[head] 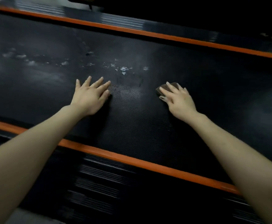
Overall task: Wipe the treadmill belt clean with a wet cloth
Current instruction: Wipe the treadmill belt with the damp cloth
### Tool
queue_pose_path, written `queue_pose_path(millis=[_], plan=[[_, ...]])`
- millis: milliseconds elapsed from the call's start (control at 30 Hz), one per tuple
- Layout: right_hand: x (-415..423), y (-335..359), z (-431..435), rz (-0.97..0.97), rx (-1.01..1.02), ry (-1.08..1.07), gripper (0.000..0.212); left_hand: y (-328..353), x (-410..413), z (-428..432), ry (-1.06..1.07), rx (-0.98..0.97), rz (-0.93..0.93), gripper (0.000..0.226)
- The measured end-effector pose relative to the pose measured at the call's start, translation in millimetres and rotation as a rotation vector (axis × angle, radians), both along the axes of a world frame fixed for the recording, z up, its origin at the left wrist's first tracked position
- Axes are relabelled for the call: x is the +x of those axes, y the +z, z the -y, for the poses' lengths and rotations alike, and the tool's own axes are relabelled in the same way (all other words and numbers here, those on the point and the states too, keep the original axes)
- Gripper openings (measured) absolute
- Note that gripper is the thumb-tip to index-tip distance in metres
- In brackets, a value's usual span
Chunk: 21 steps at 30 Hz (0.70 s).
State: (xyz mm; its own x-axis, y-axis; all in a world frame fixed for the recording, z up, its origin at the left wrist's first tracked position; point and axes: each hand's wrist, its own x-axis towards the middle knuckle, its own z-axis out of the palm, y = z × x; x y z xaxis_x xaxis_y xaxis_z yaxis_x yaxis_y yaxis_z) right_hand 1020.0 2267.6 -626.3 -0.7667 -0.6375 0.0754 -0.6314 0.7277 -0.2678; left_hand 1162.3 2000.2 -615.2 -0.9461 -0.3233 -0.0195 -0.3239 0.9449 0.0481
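Observation:
The black textured treadmill belt [132, 120] runs across the view between two orange strips. White, wet-looking specks and smears [124, 68] lie along its middle and left. My left hand [90, 96] rests flat on the belt with its fingers spread. A small dark brown cloth [164, 88] lies on the belt under my right hand [179, 101], whose straight fingers press it down. Only the cloth's far edge shows past the fingertips.
An orange strip [132, 160] borders the belt on my side, with a ribbed black side rail [99, 183] below it. A second orange strip [148, 33] and rail run along the far side. Beyond that it is dark.

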Motion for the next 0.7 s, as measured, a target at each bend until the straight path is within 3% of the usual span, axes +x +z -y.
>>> queue_pose_path(millis=[67,133,233,333,467,500,533,600,700], plan=[[29,-5,27,-0.084,-0.035,0.169,0.041,7,11,2,0.025,0.002,0.005,0.050],[78,-12,37,-0.141,-0.093,0.524,0.044,9,18,6,0.032,-0.026,0.045,0.049],[109,-8,20,-0.028,-0.044,0.876,0.043,7,21,21,0.013,-0.087,0.152,0.050],[66,-12,12,-0.100,-0.006,0.784,0.045,5,16,43,-0.004,-0.124,0.192,0.051],[7,-9,33,-0.056,-0.047,0.041,0.040,-4,8,69,0.021,-0.079,0.132,0.051],[13,-9,45,-0.049,-0.040,-0.058,0.040,-7,6,73,0.011,-0.078,0.127,0.052],[24,-12,55,-0.097,-0.034,-0.048,0.040,-11,3,76,-0.008,-0.082,0.119,0.052],[63,-17,68,-0.174,-0.076,0.207,0.045,-18,-6,82,-0.066,-0.085,0.079,0.053],[121,-12,61,-0.072,0.004,0.648,0.045,-19,-24,91,-0.157,-0.059,0.011,0.052]])
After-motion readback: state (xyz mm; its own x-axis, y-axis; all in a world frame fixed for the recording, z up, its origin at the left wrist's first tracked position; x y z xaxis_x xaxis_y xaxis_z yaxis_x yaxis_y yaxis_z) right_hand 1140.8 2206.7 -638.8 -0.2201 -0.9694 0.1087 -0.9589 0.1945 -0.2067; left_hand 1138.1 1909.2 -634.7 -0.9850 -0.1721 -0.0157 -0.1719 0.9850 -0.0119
